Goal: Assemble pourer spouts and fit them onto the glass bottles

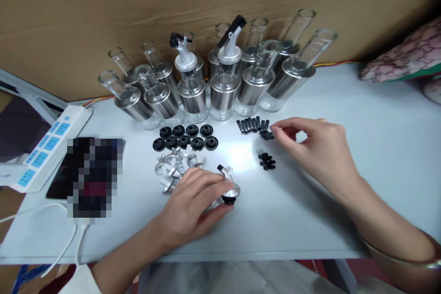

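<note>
My left hand [196,197] is closed around a silver bottle pourer [233,188] with a black stopper at its base and a small black piece at its spout tip. Thumb and forefinger of my right hand [310,147] are pinched together at the end of a small black lever [268,136]. More black levers [250,125] lie in a row beside it. Below them sits a cluster of small black caps [267,161]. Loose silver pourer tops [179,163] are piled behind my left hand, partly hidden by it. Black ribbed stoppers [185,141] stand in two rows behind that pile.
Several glass bottles with metal sleeves [165,101] stand along the back; two at the front carry pourers [229,53] with black levers. A white power strip [51,147], a dark phone [72,170] and white cables [74,234] lie at the left. Patterned fabric [406,50] is at the far right.
</note>
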The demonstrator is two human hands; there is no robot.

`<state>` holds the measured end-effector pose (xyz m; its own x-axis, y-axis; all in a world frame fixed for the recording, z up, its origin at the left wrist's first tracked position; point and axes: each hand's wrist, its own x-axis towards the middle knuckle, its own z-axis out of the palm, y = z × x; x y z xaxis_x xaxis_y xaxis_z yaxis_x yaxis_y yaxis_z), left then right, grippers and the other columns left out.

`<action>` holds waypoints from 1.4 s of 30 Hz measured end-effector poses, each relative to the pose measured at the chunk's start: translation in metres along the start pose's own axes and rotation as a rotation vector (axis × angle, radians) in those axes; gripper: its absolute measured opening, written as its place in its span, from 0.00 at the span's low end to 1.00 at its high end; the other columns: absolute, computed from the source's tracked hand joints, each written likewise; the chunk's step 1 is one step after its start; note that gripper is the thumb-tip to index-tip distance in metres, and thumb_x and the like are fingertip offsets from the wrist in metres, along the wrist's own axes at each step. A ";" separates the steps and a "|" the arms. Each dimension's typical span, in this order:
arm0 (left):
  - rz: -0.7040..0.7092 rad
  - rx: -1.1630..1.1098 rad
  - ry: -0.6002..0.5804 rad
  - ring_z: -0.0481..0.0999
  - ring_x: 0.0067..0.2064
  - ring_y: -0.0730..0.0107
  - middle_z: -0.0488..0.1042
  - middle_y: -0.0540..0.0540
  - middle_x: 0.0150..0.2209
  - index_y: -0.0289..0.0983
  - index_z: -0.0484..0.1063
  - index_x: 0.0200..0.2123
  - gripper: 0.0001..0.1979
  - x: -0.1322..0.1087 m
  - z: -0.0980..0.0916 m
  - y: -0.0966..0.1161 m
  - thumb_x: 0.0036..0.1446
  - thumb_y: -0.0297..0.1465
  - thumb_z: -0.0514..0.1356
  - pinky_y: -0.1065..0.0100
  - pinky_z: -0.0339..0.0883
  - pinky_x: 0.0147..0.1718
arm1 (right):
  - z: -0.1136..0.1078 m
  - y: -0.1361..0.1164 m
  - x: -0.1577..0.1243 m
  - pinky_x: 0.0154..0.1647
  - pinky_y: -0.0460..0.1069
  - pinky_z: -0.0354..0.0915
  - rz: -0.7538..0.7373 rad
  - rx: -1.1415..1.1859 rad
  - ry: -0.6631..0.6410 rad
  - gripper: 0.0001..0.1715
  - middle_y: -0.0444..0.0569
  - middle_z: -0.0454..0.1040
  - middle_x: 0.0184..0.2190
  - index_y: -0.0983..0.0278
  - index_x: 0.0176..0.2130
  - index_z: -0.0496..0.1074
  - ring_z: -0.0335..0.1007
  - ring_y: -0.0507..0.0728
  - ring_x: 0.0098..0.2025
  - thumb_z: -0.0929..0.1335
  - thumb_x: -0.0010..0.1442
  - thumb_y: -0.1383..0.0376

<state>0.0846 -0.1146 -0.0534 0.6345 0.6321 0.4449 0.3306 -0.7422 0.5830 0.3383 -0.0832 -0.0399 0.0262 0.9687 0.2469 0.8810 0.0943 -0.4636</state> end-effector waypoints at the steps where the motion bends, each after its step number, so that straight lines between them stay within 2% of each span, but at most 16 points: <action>1: 0.002 0.000 0.017 0.73 0.38 0.67 0.74 0.43 0.38 0.34 0.66 0.46 0.12 0.000 0.000 0.001 0.58 0.28 0.60 0.63 0.66 0.39 | -0.002 0.004 0.003 0.33 0.51 0.60 0.046 -0.078 -0.047 0.10 0.48 0.76 0.23 0.63 0.30 0.75 0.70 0.57 0.25 0.65 0.56 0.65; 4: 0.000 -0.006 0.059 0.73 0.38 0.67 0.74 0.43 0.37 0.34 0.66 0.45 0.12 0.001 0.000 0.001 0.58 0.28 0.61 0.63 0.66 0.39 | -0.006 0.009 0.008 0.30 0.51 0.58 0.146 -0.284 -0.192 0.11 0.52 0.76 0.23 0.65 0.30 0.76 0.69 0.59 0.25 0.63 0.53 0.67; 6: -0.005 -0.008 0.075 0.73 0.38 0.67 0.75 0.44 0.37 0.34 0.66 0.45 0.12 0.002 0.000 0.000 0.57 0.28 0.61 0.63 0.66 0.39 | -0.008 0.009 0.008 0.30 0.52 0.57 0.158 -0.371 -0.250 0.12 0.54 0.77 0.24 0.65 0.30 0.76 0.67 0.58 0.24 0.63 0.53 0.67; 11: -0.007 -0.017 0.094 0.73 0.37 0.68 0.75 0.45 0.36 0.35 0.66 0.45 0.12 0.002 0.001 -0.001 0.58 0.29 0.61 0.64 0.65 0.39 | -0.008 0.010 0.005 0.29 0.51 0.56 0.101 -0.372 -0.336 0.13 0.53 0.77 0.23 0.64 0.29 0.76 0.67 0.58 0.23 0.62 0.53 0.68; 16: -0.022 -0.018 0.078 0.73 0.39 0.68 0.74 0.44 0.37 0.34 0.66 0.45 0.12 0.001 0.001 -0.001 0.58 0.28 0.61 0.64 0.64 0.40 | -0.007 0.019 0.005 0.25 0.49 0.55 0.030 -0.300 -0.321 0.11 0.48 0.74 0.21 0.63 0.30 0.75 0.65 0.55 0.20 0.63 0.52 0.68; 21: -0.025 0.016 0.023 0.71 0.41 0.68 0.72 0.45 0.39 0.34 0.65 0.45 0.11 -0.002 0.003 -0.003 0.60 0.28 0.59 0.61 0.60 0.48 | 0.001 0.026 0.004 0.19 0.47 0.52 -0.046 -0.274 -0.252 0.06 0.42 0.69 0.16 0.62 0.28 0.71 0.60 0.52 0.15 0.65 0.49 0.70; 27: 0.005 -0.010 0.039 0.69 0.41 0.68 0.70 0.45 0.38 0.33 0.63 0.46 0.10 -0.002 0.004 -0.002 0.61 0.27 0.57 0.60 0.59 0.50 | -0.002 0.024 0.004 0.21 0.47 0.54 0.061 -0.196 -0.316 0.04 0.41 0.66 0.17 0.61 0.25 0.68 0.59 0.52 0.18 0.66 0.48 0.70; 30: 0.026 -0.013 0.010 0.69 0.44 0.66 0.70 0.42 0.41 0.33 0.63 0.49 0.12 -0.001 0.002 -0.002 0.62 0.28 0.55 0.61 0.61 0.49 | -0.007 0.015 0.004 0.24 0.47 0.57 0.001 -0.033 -0.244 0.02 0.43 0.68 0.20 0.62 0.26 0.69 0.62 0.52 0.21 0.67 0.49 0.68; 33: 0.064 0.002 -0.040 0.69 0.45 0.66 0.70 0.42 0.42 0.34 0.64 0.49 0.11 0.002 0.001 -0.002 0.64 0.30 0.53 0.61 0.63 0.48 | -0.007 0.003 -0.002 0.30 0.48 0.62 -0.105 0.302 -0.117 0.01 0.46 0.73 0.28 0.62 0.28 0.69 0.67 0.53 0.28 0.67 0.51 0.68; 35: 0.091 0.029 -0.065 0.69 0.46 0.66 0.70 0.43 0.42 0.36 0.65 0.48 0.10 0.003 0.001 -0.001 0.65 0.31 0.52 0.61 0.64 0.48 | -0.004 -0.006 -0.009 0.30 0.48 0.64 -0.126 0.465 -0.087 0.02 0.45 0.75 0.28 0.62 0.29 0.69 0.69 0.53 0.29 0.68 0.53 0.69; 38: 0.104 0.078 -0.072 0.69 0.47 0.65 0.69 0.44 0.43 0.39 0.66 0.48 0.10 0.005 0.000 0.002 0.65 0.32 0.52 0.61 0.64 0.48 | 0.001 -0.021 -0.021 0.30 0.46 0.65 -0.197 0.593 -0.058 0.06 0.43 0.74 0.27 0.61 0.30 0.69 0.71 0.52 0.29 0.69 0.54 0.73; 42: 0.104 0.046 -0.039 0.70 0.46 0.67 0.69 0.44 0.41 0.38 0.65 0.47 0.10 0.005 -0.001 0.003 0.66 0.34 0.50 0.62 0.64 0.46 | 0.006 -0.034 -0.031 0.30 0.46 0.66 -0.349 0.642 -0.011 0.11 0.43 0.73 0.28 0.62 0.32 0.68 0.71 0.51 0.30 0.68 0.54 0.77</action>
<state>0.0882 -0.1133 -0.0492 0.6935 0.5428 0.4738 0.2930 -0.8132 0.5028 0.3043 -0.1147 -0.0368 -0.2131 0.8597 0.4641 0.3866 0.5105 -0.7681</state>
